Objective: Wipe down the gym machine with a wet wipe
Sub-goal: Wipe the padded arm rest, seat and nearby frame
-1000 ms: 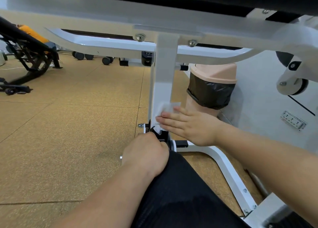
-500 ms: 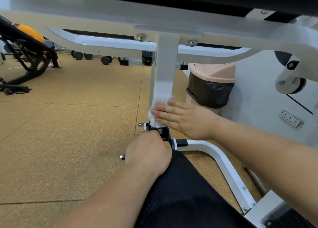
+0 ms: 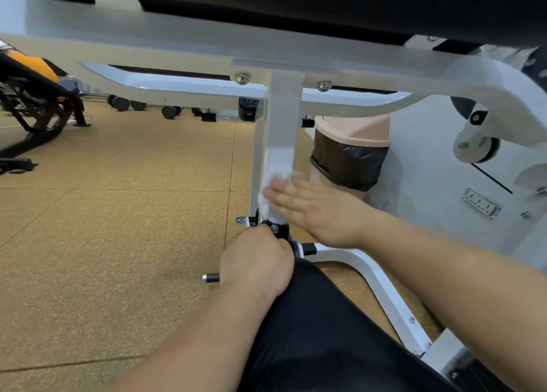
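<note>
Head cam, one view. Centre frame: right hand flat, fingers straight & together, pressing the wet wipe onto the white upright post of the gym machine. The wipe's bunched against the post's lower part, peeking out above & left of the fingertips, a bit blurred. Just below, left hand sits knuckles-up at the post's foot, touching the black bracket. Fingers are curled under, but what they're on is hidden, so can't tell the grip. Small metal peg sticks out left of that hand. Bottom centre: a black-clad knee. White base bar runs off to the lower right. Top of frame: black pad over the white frame. Behind the post, right of centre: pink bin w/ black liner. Wall socket at far right. Upper left: a black bench on tan speckled floor.
</note>
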### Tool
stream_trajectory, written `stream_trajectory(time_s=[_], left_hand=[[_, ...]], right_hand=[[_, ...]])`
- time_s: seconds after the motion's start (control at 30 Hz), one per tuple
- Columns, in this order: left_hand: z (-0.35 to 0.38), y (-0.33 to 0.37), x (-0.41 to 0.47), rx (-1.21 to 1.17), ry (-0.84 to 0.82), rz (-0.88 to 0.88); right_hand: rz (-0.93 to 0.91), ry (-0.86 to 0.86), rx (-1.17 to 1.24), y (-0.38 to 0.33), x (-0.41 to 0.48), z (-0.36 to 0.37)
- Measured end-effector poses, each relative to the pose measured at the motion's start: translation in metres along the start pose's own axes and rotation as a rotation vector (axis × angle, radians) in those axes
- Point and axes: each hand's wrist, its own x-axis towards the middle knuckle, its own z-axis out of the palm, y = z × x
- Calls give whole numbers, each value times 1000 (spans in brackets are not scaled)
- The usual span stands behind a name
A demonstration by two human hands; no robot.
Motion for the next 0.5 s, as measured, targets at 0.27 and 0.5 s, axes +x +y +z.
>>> stream_trajectory(time_s=[0.27, 0.5], left_hand=[[-53, 3, -35, -196, -93, -136], [-187, 49, -59, -112, -216, -69]], right_hand=[[309, -156, 262, -2, 7, -105], [427, -248, 529, 12, 30, -236]])
